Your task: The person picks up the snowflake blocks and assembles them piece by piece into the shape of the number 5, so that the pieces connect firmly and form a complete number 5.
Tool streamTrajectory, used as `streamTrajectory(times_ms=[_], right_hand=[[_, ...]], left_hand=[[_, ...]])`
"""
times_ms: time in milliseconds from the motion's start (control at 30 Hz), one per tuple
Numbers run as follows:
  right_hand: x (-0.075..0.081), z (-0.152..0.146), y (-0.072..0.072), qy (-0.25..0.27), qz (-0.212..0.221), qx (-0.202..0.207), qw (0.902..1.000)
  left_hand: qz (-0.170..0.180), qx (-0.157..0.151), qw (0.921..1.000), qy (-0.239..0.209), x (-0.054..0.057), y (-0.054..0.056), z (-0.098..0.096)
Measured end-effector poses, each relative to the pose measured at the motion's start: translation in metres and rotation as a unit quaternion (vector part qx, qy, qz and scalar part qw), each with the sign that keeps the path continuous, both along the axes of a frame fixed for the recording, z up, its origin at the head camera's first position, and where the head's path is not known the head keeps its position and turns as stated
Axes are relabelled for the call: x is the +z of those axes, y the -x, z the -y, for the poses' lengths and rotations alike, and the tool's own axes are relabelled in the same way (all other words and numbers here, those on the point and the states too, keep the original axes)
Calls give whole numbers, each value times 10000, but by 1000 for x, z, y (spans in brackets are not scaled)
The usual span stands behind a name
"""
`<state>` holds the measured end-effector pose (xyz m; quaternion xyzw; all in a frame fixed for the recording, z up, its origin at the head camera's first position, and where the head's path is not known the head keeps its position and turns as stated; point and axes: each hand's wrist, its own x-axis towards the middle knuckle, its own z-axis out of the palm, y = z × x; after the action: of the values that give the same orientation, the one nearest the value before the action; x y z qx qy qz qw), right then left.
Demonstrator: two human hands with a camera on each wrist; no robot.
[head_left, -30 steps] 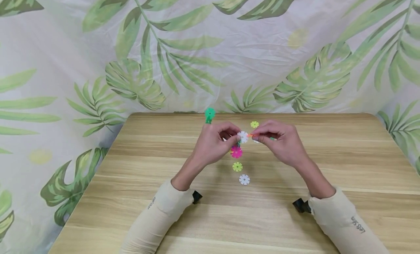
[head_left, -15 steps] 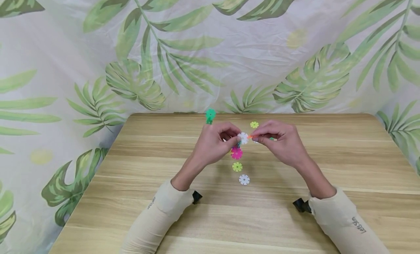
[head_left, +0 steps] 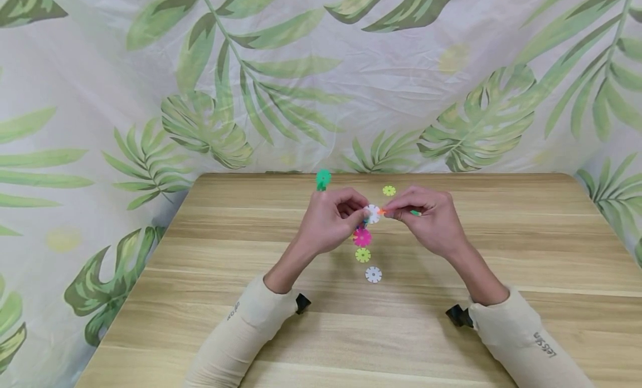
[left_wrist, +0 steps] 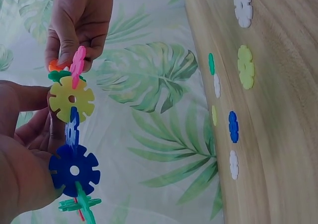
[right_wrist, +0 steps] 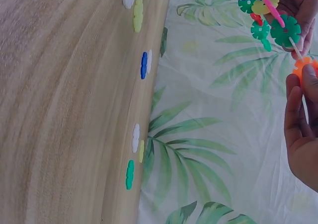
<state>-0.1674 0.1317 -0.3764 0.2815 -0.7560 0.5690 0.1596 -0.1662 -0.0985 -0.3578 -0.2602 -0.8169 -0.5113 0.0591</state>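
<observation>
My left hand [head_left: 333,218] holds a chain of slotted plastic snowflake discs above the table. The chain has a white disc [head_left: 372,213] at the fingertips, a pink disc [head_left: 362,237] below it and a green disc [head_left: 323,178] beyond the hand. In the left wrist view, a yellow disc [left_wrist: 72,99] and a dark blue disc [left_wrist: 74,169] also belong to it. My right hand [head_left: 428,218] pinches an orange disc [right_wrist: 304,67] edge-on against the white one; fingers partly hide where they meet.
On the wooden table [head_left: 381,343] lie loose discs: yellow-green [head_left: 363,255] and white [head_left: 373,274] nearer me, yellow [head_left: 389,190] farther back, green [head_left: 416,213] behind the right hand. A blue disc [left_wrist: 233,127] shows in the left wrist view. Leaf-patterned cloth [head_left: 301,98] hangs behind.
Both hands have sunk slightly with the chain and the orange disc, which stay together. The loose discs on the table have not moved.
</observation>
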Motion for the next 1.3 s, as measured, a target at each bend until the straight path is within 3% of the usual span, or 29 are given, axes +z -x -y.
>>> streamTrajectory(times_ms=[267,433,1033,1300], right_hand=[[-2,2,0,376,-45,94,9992],[-3,3,-1,427,-172,138,9988],[3,0,-1,-121,-367,-6,9993],[3,-1,0,-65,-593,-28,9982]], left_hand=[[276,-2,9986,-447,0,-4,-4],[270,-27,9981,-550,0,-6,-5],[-19,-214,9998,32,2,1,2],[250,-302,9992,28,1,1,2]])
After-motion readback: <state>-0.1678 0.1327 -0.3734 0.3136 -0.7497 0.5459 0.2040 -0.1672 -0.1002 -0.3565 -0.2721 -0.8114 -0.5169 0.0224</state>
